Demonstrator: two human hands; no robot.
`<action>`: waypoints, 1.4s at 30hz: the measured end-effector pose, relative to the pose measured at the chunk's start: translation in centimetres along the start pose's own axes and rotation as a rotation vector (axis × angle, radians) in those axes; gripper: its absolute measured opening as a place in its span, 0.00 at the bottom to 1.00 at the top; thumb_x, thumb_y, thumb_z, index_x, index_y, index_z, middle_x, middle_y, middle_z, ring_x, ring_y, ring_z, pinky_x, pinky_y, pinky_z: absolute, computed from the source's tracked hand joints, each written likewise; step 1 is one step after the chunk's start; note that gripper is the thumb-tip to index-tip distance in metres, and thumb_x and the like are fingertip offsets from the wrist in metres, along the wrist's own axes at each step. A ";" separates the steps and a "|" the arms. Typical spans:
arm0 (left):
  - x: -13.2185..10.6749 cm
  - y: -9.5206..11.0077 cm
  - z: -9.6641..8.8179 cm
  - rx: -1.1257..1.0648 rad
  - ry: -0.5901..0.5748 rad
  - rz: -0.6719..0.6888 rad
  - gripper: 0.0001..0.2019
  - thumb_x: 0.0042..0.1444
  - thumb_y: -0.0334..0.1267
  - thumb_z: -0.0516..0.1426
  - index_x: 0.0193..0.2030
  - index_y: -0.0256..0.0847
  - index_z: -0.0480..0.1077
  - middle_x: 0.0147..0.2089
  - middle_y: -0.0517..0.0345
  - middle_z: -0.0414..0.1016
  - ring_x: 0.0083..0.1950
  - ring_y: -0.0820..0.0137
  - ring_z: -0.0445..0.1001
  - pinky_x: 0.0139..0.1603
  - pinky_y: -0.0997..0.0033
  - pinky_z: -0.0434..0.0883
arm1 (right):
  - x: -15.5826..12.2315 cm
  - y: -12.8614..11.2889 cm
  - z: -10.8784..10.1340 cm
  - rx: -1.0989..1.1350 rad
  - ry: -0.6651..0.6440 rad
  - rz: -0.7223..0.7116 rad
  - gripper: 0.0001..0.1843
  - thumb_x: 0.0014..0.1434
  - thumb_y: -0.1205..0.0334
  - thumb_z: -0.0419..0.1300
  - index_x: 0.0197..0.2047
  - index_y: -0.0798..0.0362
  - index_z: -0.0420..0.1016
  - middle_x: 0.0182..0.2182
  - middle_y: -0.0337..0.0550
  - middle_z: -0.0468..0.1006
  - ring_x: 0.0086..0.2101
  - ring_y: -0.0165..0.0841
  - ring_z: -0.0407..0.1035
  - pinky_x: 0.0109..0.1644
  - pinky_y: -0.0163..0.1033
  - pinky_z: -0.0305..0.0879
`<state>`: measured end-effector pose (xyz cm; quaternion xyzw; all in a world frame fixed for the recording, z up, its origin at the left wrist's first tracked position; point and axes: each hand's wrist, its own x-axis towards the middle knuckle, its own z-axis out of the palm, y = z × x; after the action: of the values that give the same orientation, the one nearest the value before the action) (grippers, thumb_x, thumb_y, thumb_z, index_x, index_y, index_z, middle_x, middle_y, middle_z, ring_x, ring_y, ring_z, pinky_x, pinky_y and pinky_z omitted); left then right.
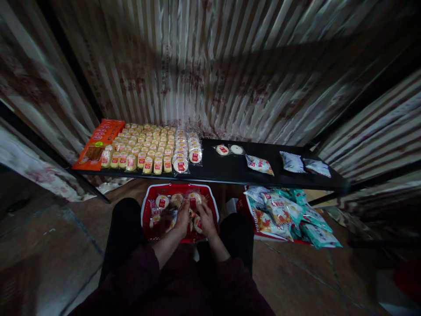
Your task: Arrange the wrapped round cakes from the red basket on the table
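Between my two hands, over the red basket (213, 210), is a round pastry (194, 198) in clear wrap with a red label. My left hand (183, 218) grips its left side with fingers closed, and my right hand (205, 217) grips its right side. More wrapped round pastries (162, 201) lie loose in the basket under and around my hands. On the black shelf (213, 171) ahead, two columns of the same round pastries (180, 164) stand in overlapping rows. Two further round packs (222, 150) lie apart from them, farther right.
Rows of small yellow wrapped cakes (148, 164) and an orange bag (105, 136) fill the shelf's left. A white-and-orange bag (259, 165) and two silvery packs (292, 162) lie at right. Another red basket (243, 210) holds snack bags (278, 208). Striped cloth (197, 66) hangs behind.
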<state>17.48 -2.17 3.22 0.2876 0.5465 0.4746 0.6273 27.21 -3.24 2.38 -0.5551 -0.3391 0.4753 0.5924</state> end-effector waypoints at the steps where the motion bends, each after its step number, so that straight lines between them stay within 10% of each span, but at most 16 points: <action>1: -0.1 0.1 0.0 0.004 -0.010 -0.010 0.15 0.55 0.45 0.56 0.46 0.40 0.74 0.54 0.48 0.74 0.53 0.64 0.73 0.53 0.64 0.69 | 0.1 0.2 0.0 0.020 0.012 0.024 0.19 0.48 0.47 0.65 0.39 0.50 0.80 0.41 0.44 0.81 0.45 0.38 0.73 0.52 0.42 0.66; 10: -0.3 1.5 0.9 0.085 0.052 0.102 0.16 0.50 0.26 0.56 0.45 0.41 0.72 0.44 0.52 0.77 0.44 0.68 0.75 0.49 0.66 0.70 | 0.3 -0.1 0.6 0.341 0.096 0.169 0.20 0.44 0.50 0.69 0.41 0.49 0.77 0.31 0.40 0.82 0.32 0.36 0.76 0.37 0.39 0.72; 25: 0.4 2.8 1.5 0.362 0.087 0.448 0.18 0.49 0.25 0.52 0.45 0.41 0.73 0.47 0.49 0.75 0.48 0.63 0.72 0.55 0.61 0.66 | 1.9 0.6 -0.7 0.153 0.123 0.066 0.23 0.48 0.49 0.66 0.47 0.49 0.76 0.38 0.42 0.82 0.34 0.35 0.75 0.38 0.37 0.70; 42: 2.2 8.5 5.1 0.403 0.046 0.518 0.19 0.51 0.28 0.51 0.49 0.41 0.72 0.53 0.49 0.71 0.57 0.62 0.68 0.63 0.61 0.61 | 6.6 -7.8 0.8 0.196 0.021 -0.054 0.22 0.46 0.53 0.66 0.46 0.49 0.76 0.37 0.42 0.81 0.34 0.36 0.74 0.39 0.39 0.71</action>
<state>19.86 3.90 10.99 0.5244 0.5521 0.5072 0.4036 30.02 3.76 9.35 -0.4898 -0.2998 0.4843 0.6601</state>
